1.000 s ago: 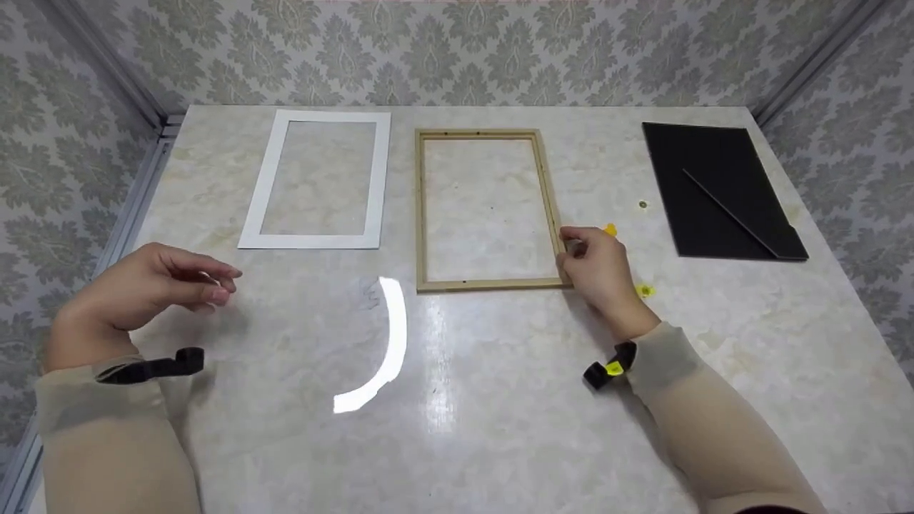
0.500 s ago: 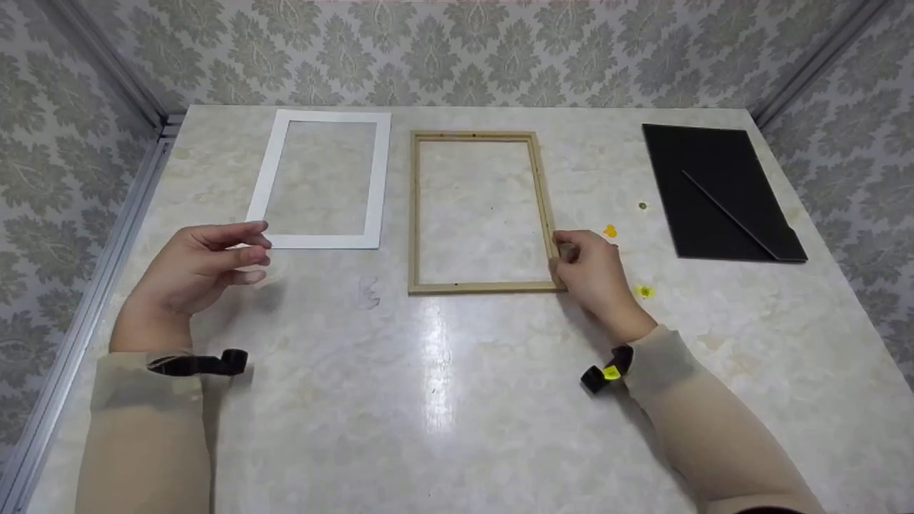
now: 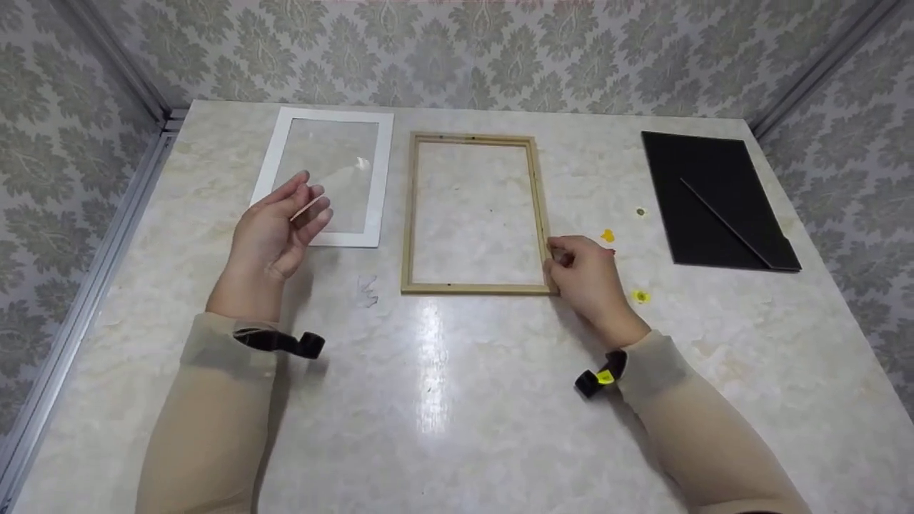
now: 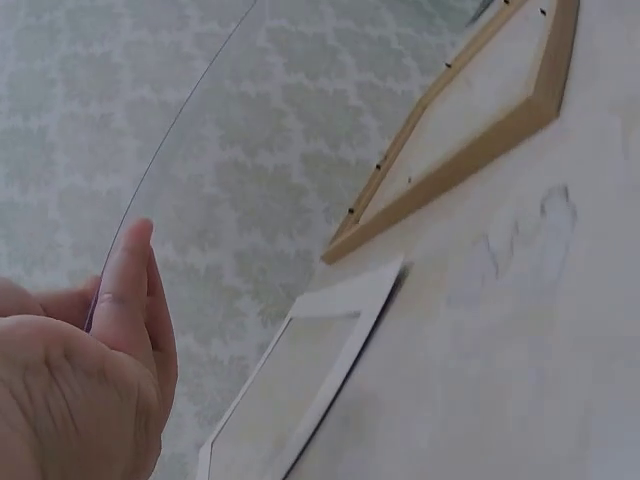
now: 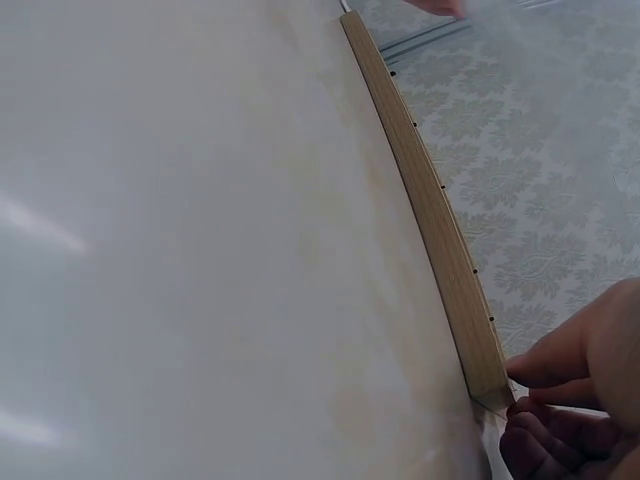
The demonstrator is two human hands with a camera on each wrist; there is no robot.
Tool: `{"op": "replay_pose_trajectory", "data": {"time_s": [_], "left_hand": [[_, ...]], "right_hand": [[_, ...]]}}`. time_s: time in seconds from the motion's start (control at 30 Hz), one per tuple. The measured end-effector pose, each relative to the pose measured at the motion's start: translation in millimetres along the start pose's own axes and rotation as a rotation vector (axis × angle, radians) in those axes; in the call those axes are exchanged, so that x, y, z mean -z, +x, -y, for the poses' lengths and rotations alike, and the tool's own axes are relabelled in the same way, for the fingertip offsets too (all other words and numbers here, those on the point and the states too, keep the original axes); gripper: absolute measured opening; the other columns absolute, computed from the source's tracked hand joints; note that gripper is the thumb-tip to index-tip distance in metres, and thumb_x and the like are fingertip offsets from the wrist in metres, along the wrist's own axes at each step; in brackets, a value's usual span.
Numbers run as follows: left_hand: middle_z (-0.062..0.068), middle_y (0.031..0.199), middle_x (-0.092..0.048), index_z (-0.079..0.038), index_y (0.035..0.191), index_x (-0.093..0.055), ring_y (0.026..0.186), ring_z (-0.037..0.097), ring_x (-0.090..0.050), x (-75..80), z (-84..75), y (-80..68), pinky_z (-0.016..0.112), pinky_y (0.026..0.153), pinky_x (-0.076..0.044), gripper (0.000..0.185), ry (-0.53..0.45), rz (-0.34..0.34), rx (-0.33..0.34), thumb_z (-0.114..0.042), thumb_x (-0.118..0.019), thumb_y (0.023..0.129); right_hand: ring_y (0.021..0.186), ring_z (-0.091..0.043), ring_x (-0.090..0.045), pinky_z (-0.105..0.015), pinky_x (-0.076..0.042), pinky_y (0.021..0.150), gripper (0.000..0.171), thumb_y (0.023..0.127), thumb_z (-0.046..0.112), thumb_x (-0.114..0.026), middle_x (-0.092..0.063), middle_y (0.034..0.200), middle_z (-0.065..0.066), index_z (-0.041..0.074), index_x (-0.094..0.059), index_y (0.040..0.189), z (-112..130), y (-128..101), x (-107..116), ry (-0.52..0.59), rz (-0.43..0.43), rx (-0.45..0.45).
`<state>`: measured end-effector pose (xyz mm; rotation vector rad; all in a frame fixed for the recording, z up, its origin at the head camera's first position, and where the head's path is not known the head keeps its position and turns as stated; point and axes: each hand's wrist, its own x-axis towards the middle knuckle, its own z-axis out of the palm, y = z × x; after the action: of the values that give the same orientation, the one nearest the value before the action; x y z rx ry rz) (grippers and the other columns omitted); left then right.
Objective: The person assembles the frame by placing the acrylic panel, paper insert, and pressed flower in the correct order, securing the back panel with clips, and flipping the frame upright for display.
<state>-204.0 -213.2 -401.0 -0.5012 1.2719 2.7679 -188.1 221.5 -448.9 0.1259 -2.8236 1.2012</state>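
Observation:
My left hand [image 3: 308,201] is raised over the near edge of a white mat board [image 3: 385,178] and pinches a clear, see-through sheet [image 3: 343,160] by its edge. In the left wrist view the clear sheet [image 4: 250,150] stands tilted above my fingers [image 4: 125,285], with the mat [image 4: 340,310] and a wooden frame [image 4: 450,170] beyond. The empty wooden frame [image 3: 475,289] lies flat in the middle of the table. My right hand [image 3: 564,258] grips its right rail near the bottom right corner. The right wrist view shows the rail [image 5: 430,210] and my curled fingers [image 5: 560,400].
A black backing board [image 3: 714,200] with a stand strip lies at the far right. Two small yellow bits [image 3: 608,235] [image 3: 640,296] and a tiny round piece [image 3: 640,212] sit between it and the frame. The marble table [image 3: 457,400] has patterned walls on three sides.
My left hand has moved up and to the right with the clear sheet, from the table's left side to the white mat. The frame shifted slightly left under my right hand.

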Motion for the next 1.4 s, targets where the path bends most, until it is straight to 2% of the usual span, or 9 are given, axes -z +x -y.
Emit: {"op": "replay_pose_trajectory", "data": {"time_s": [0.13, 0.3, 0.4, 0.47, 0.67, 0.93, 1.23, 1.4], "left_hand": [[0.007, 0.109, -0.070, -0.011, 0.138, -0.066, 0.089, 0.016, -0.074, -22.2, 19.7, 1.8, 0.028, 0.083, -0.063, 0.036, -0.005, -0.010, -0.002, -0.006, -0.061, 0.103], [0.010, 0.115, -0.066, -0.006, 0.144, -0.059, 0.091, 0.018, -0.073, -32.2, 46.5, -1.5, 0.031, 0.083, -0.064, 0.040, 0.007, 0.003, 0.049, -0.002, -0.055, 0.104], [0.011, 0.120, -0.063, -0.003, 0.150, -0.052, 0.093, 0.017, -0.072, -39.8, 63.5, -2.5, 0.031, 0.084, -0.064, 0.044, 0.055, 0.021, 0.048, -0.003, -0.052, 0.106], [0.010, 0.121, -0.062, -0.003, 0.152, -0.050, 0.094, 0.015, -0.072, -43.4, 73.4, -5.2, 0.030, 0.082, -0.064, 0.045, 0.088, 0.009, 0.044, -0.004, -0.051, 0.107], [0.012, 0.128, -0.061, -0.001, 0.150, -0.052, 0.101, 0.017, -0.070, -55.9, 98.6, -14.4, 0.030, 0.079, -0.064, 0.043, 0.145, -0.021, 0.029, -0.004, -0.052, 0.107], [0.017, 0.139, -0.058, -0.001, 0.148, -0.054, 0.100, 0.014, -0.068, -64.5, 116.7, -19.7, 0.033, 0.087, -0.064, 0.043, 0.180, -0.026, 0.022, -0.004, -0.054, 0.106], [0.014, 0.130, -0.061, 0.001, 0.147, -0.054, 0.102, 0.015, -0.068, -70.0, 125.7, -25.6, 0.035, 0.089, -0.063, 0.043, 0.171, -0.042, 0.015, -0.003, -0.056, 0.105], [0.020, 0.141, -0.058, 0.003, 0.147, -0.053, 0.108, 0.018, -0.068, -71.8, 128.4, -26.7, 0.035, 0.087, -0.064, 0.043, 0.159, -0.056, 0.019, 0.000, -0.056, 0.104]], "right_hand": [[0.095, -0.020, -0.067, -0.032, -0.054, 0.074, 0.037, 0.094, 0.011, -0.069, -0.073, 0.120, -0.009, 0.006, -0.072, 0.130, -3, -1, -1, -0.008, -0.006, 0.009], [0.092, -0.018, -0.066, -0.030, -0.054, 0.072, 0.037, 0.094, 0.012, -0.069, -0.072, 0.120, -0.008, 0.007, -0.072, 0.131, -4, 0, -2, -0.008, 0.004, 0.012], [0.092, -0.019, -0.067, -0.031, -0.054, 0.072, 0.037, 0.094, 0.012, -0.070, -0.073, 0.120, -0.008, 0.007, -0.072, 0.130, -5, 2, 2, -0.012, -0.008, 0.019], [0.093, -0.020, -0.067, -0.033, -0.055, 0.074, 0.037, 0.094, 0.012, -0.070, -0.073, 0.122, -0.008, 0.007, -0.072, 0.130, -5, 2, 2, -0.013, -0.011, 0.027], [0.099, -0.022, -0.069, -0.036, -0.057, 0.078, 0.036, 0.095, 0.013, -0.071, -0.072, 0.125, -0.010, 0.006, -0.072, 0.131, -5, 3, 3, -0.009, -0.001, 0.050], [0.095, -0.019, -0.068, -0.032, -0.056, 0.073, 0.036, 0.096, 0.015, -0.071, -0.072, 0.125, -0.008, 0.007, -0.072, 0.131, -5, 1, 3, -0.024, -0.001, 0.035], [0.103, -0.022, -0.071, -0.036, -0.058, 0.081, 0.036, 0.096, 0.012, -0.070, -0.071, 0.128, -0.009, 0.005, -0.072, 0.130, -5, 2, 2, -0.027, 0.003, 0.039], [0.104, -0.022, -0.070, -0.037, -0.058, 0.081, 0.035, 0.096, 0.013, -0.070, -0.071, 0.128, -0.009, 0.005, -0.071, 0.131, -4, 1, 2, -0.026, 0.008, 0.025]]}}
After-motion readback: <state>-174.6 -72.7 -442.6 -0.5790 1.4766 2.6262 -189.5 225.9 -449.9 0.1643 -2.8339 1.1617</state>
